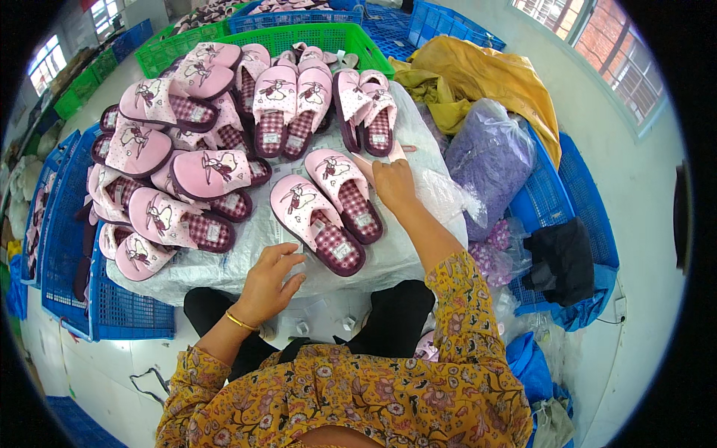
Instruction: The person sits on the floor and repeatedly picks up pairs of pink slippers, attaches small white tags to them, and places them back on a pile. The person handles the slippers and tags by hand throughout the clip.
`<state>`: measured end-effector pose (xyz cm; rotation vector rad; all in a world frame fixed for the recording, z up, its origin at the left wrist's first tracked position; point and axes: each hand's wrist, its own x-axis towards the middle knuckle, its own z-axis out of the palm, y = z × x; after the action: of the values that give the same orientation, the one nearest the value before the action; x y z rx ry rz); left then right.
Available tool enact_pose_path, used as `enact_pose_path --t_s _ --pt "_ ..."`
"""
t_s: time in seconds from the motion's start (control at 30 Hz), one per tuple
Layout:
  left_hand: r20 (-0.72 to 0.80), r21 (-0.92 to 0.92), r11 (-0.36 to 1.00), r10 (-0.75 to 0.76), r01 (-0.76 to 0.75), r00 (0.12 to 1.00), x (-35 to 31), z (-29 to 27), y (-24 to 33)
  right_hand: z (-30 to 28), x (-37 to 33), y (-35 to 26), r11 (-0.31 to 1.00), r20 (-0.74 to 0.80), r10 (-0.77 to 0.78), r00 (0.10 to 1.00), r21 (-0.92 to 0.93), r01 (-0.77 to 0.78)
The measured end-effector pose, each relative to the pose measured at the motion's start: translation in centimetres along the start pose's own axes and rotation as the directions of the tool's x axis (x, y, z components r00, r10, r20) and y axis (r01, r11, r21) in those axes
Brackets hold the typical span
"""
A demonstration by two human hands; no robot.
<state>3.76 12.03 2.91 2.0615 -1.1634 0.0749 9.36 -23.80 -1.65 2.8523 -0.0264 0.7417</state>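
Observation:
A pair of pink slippers with plum soles and checked insoles lies before me: a left slipper (317, 224) and a right slipper (345, 196), side by side, heels toward me. My left hand (273, 282) hovers near the pair's left side, fingers apart and holding nothing. My right hand (393, 185) is beside the right slipper, its fingers curled down at the covered table. Pale, narrow pieces show around those fingers; what they grip is hidden. Behind stand more slipper pairs (291, 93), and a heap of slippers (160, 160) covers the left side.
Plastic wrapping (261, 265) covers the work surface. Blue crates (131, 299) stand at the left; a green crate (343, 33) is behind. On the right are a purple-filled clear bag (489, 160), a yellow cloth (485, 75) and a black cloth (560, 261) over blue crates.

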Motion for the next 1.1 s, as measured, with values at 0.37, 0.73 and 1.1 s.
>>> enact_pose_path --t_s 0.37,0.73,1.1 --pt "0.029 -0.008 1.000 -0.008 0.009 1.000 -1.0 0.4 0.4 -1.2 -0.5 -0.3 0.994 -0.197 0.083 0.977 0.084 -0.068" --pt "0.044 -0.022 1.000 -0.014 0.015 0.999 -1.8 0.9 1.0 -1.1 -0.3 -0.3 0.916 -0.141 0.302 0.943 0.317 -0.246" --pt "-0.083 -0.194 0.980 -0.064 0.047 0.994 0.9 1.0 1.3 -6.0 -1.3 0.5 0.766 -0.332 0.316 0.889 0.642 -0.032"
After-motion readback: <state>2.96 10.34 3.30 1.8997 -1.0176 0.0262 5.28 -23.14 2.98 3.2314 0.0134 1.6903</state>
